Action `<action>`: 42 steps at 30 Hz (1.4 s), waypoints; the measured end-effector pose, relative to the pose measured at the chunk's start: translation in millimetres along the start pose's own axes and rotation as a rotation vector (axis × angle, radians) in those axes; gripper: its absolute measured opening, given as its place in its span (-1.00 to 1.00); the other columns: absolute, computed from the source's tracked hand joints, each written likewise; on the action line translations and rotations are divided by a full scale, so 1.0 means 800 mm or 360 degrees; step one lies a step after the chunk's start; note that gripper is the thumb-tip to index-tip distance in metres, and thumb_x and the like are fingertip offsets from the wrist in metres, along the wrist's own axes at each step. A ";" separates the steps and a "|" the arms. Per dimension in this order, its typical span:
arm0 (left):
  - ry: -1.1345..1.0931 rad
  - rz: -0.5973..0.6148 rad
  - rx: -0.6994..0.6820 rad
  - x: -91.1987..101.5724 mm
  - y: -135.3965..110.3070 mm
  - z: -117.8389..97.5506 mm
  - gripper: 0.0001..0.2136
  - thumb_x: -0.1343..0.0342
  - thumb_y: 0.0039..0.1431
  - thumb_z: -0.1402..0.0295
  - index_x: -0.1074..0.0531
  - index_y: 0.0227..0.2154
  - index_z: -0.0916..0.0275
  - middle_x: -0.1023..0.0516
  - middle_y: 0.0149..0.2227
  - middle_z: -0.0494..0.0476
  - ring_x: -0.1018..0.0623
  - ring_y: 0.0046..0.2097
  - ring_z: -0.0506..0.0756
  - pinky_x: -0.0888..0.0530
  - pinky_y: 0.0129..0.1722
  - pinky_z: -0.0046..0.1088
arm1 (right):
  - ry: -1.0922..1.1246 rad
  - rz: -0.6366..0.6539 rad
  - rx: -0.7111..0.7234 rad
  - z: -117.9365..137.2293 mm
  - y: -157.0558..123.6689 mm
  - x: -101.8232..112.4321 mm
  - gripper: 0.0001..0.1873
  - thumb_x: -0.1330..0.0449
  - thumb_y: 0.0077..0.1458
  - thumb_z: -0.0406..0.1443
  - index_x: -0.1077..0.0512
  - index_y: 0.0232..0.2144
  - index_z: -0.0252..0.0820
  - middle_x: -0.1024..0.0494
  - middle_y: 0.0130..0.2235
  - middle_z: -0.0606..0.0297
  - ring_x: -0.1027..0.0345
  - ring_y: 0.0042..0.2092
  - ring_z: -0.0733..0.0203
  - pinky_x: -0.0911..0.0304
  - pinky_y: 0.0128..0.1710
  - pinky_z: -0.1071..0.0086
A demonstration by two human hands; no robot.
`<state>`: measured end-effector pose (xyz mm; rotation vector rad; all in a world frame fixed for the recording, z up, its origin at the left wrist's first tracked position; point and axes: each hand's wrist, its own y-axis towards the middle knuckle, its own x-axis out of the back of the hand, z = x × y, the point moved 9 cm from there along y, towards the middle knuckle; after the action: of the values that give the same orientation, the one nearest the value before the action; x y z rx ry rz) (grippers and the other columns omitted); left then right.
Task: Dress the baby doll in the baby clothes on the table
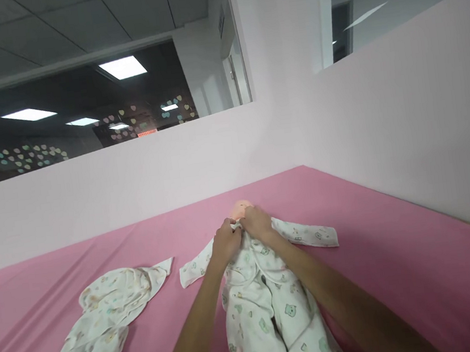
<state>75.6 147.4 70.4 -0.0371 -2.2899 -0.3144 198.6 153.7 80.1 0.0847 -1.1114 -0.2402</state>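
Note:
A baby doll (242, 205) lies on its back on the pink sheet, its head at the far end, dressed in a white printed jacket (310, 234) and white printed trousers (292, 311). Both sleeves stretch out sideways. At the neckline, my left hand (227, 242) pinches the jacket's collar edge from the left. My right hand (257, 223) is closed on the collar just beside it and covers part of the doll's head. The fingertips of the two hands nearly meet below the chin. Whether a fastener sits between the fingers is hidden.
A crumpled heap of white printed baby clothes (101, 312) lies to the left on the pink sheet (149, 243). White walls (166, 170) border the bed surface at the back and right. Windows (79, 92) above them show ceiling lights and heart-shaped stickers.

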 end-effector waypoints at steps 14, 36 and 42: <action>0.0245 -0.0018 -0.0306 -0.015 0.017 -0.023 -0.77 0.08 0.18 0.28 -0.50 -0.30 0.10 -0.55 -0.38 0.06 -0.45 -0.35 0.12 -0.22 -0.37 -0.43 | 0.0109 -0.0044 0.0215 -0.005 0.014 0.016 -0.74 0.01 0.11 -0.35 -0.48 -0.29 -0.24 -0.56 -0.18 0.05 -0.44 -0.17 0.08 -0.14 -0.33 0.40; -0.0547 -0.0171 -0.0257 -0.011 -0.004 0.026 -0.77 0.01 0.17 0.19 -0.44 -0.28 0.20 -0.49 -0.37 0.00 -0.41 -0.33 0.02 -0.31 -0.29 -0.50 | -0.0154 0.0184 0.0332 0.023 -0.029 0.024 -0.73 -0.17 0.02 -0.23 -0.46 -0.22 -0.21 -0.55 -0.17 0.03 -0.41 -0.08 0.01 -0.22 -0.23 0.34; -0.0629 -0.0114 -0.0225 -0.014 -0.006 0.037 -0.77 0.01 0.17 0.17 -0.42 -0.32 0.22 -0.42 -0.39 -0.02 -0.38 -0.33 0.01 -0.30 -0.31 -0.51 | -0.0242 0.0192 0.0408 0.032 -0.041 0.020 -0.75 -0.11 0.03 -0.34 -0.50 -0.22 -0.23 -0.57 -0.20 0.02 -0.45 -0.11 0.01 -0.25 -0.23 0.32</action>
<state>61.1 150.7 42.6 -0.0970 -2.6592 -0.5470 177.5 119.7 99.6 0.2293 -1.2904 0.0053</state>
